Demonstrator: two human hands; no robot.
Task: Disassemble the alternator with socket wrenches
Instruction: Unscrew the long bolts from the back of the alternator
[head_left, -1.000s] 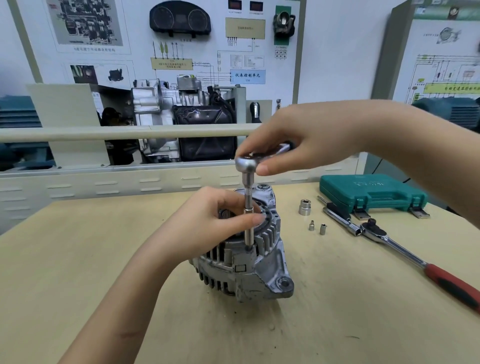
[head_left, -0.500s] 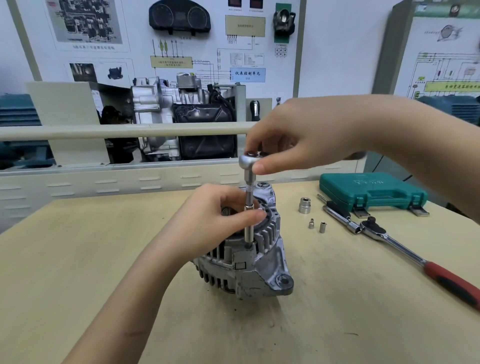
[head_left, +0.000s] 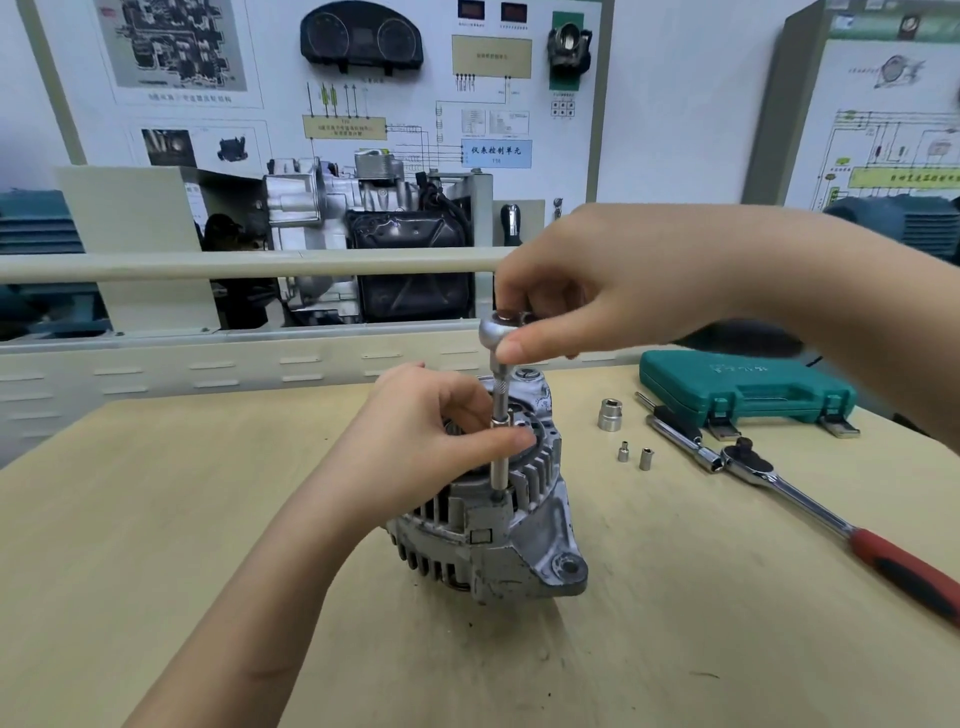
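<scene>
The alternator (head_left: 498, 525) stands mid-way on my pale wooden table (head_left: 156, 519). My left hand (head_left: 431, 441) pinches the upright extension bar (head_left: 500, 447); my right hand (head_left: 597, 286) grips the ratchet head (head_left: 496, 330). Training wiring boards (head_left: 363, 104) line the wall.

I see a bright room with soft, even light that seems to come from above. The table (head_left: 156, 519) has only a faint, small shadow under the alternator (head_left: 498, 540). A little shine sits on the ratchet head (head_left: 496, 328) and on the wrench (head_left: 810, 506) lying at the right. My view bends at the edges, so the rail (head_left: 208, 267) curves. The right hand (head_left: 608, 280) looks a bit soft, and the far posters are fuzzy.
</scene>
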